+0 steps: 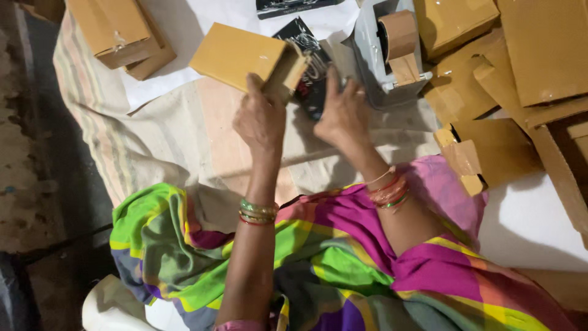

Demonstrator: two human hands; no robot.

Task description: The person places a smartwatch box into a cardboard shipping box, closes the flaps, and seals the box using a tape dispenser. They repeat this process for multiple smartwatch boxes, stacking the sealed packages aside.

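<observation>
The left hand (260, 116) grips the open end of a flat brown cardboard box (245, 55), raised over the cloth-covered floor (184, 141); the right hand (343, 113), fingers spread, presses a black printed packet (309, 64) beside a grey tape dispenser (383, 52).

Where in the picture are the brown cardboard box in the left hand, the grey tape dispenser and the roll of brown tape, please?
brown cardboard box (236, 55), head view, on its flat top face.
grey tape dispenser (369, 52), head view, on its grey side wall.
roll of brown tape (398, 34), head view, on the roll's outer band.
</observation>
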